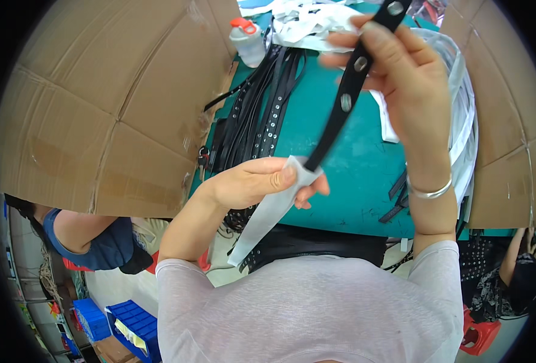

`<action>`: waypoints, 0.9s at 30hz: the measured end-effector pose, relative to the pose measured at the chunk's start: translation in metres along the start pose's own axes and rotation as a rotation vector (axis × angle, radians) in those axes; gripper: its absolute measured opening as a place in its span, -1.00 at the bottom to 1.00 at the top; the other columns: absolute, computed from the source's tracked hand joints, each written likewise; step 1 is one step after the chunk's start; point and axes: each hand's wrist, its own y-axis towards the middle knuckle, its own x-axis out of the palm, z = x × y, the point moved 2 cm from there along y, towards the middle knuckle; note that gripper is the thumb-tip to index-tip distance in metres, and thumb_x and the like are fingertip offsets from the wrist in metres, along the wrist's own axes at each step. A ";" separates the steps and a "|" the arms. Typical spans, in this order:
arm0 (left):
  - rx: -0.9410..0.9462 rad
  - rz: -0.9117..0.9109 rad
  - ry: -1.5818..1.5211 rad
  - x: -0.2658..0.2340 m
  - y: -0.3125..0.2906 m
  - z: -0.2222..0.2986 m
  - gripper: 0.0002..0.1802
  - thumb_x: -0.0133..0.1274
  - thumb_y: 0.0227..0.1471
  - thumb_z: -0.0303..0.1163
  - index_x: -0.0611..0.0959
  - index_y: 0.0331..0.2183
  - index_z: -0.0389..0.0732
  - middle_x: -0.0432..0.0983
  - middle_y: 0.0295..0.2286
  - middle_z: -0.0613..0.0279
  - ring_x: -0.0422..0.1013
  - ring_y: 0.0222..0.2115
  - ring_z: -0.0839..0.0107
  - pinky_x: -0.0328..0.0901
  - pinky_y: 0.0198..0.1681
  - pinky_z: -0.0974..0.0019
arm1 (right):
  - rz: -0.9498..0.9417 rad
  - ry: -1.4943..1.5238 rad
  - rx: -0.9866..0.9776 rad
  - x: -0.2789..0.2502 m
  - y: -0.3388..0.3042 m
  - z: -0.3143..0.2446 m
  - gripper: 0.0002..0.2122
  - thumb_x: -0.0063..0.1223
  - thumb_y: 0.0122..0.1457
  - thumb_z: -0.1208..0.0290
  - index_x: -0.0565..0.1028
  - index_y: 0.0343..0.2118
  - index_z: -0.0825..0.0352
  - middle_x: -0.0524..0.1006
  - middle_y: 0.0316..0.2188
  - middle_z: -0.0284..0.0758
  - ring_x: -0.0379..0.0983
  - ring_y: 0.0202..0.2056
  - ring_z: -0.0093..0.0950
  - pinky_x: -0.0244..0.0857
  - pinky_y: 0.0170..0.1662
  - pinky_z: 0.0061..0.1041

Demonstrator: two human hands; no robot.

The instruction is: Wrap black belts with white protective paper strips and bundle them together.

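Observation:
My right hand (412, 75), with a silver bangle at its wrist, is raised over the far right of the table and pinches a black belt (335, 124) with large metal eyelets between thumb and fingers. The belt slants down to the left, and its lower end sits in the mouth of a long, thin white sleeve (262, 221). Closed around that mouth is my left hand (246, 181), thumb on top. From there the sleeve hangs toward my lap. How far the belt reaches inside is hidden.
Several black belts (262, 109) lie on the green table (352, 181), beside a red-lidded bottle (248, 45). White sleeves pile up (313, 24) at the back and bundle (464, 121) at right. Cardboard walls (122, 103) flank the table. Other people sit on both sides.

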 end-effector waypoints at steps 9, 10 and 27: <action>0.126 -0.076 -0.022 0.010 0.032 0.048 -0.29 -0.25 0.14 0.06 0.28 0.04 -0.42 0.31 -0.42 0.35 0.29 -0.37 0.53 0.25 -0.15 0.31 | -0.076 0.027 0.056 0.008 -0.001 -0.014 -0.75 -0.01 0.15 0.40 0.46 -0.18 0.47 0.55 -0.32 -0.17 0.53 -0.35 -0.47 0.41 -0.23 -0.54; 0.130 -0.081 -0.012 0.010 0.035 0.053 -0.29 -0.25 0.14 0.06 0.28 0.04 -0.42 0.31 -0.42 0.35 0.29 -0.37 0.53 0.25 -0.15 0.31 | -0.126 0.004 0.099 0.007 -0.006 -0.013 -0.76 -0.01 0.15 0.41 0.48 -0.19 0.47 0.56 -0.36 -0.19 0.52 -0.38 -0.51 0.39 -0.25 -0.57; 0.374 0.589 0.304 -0.076 0.182 0.153 -0.60 -0.15 0.16 -0.20 0.48 -0.15 -0.35 0.45 -0.33 0.17 0.41 -0.28 0.37 0.36 -0.14 0.25 | -0.377 0.569 0.510 0.038 -0.133 0.131 -0.77 -0.09 0.20 0.38 0.36 -0.13 0.36 0.54 -0.40 -0.29 0.48 -0.27 -0.47 0.29 -0.05 -0.41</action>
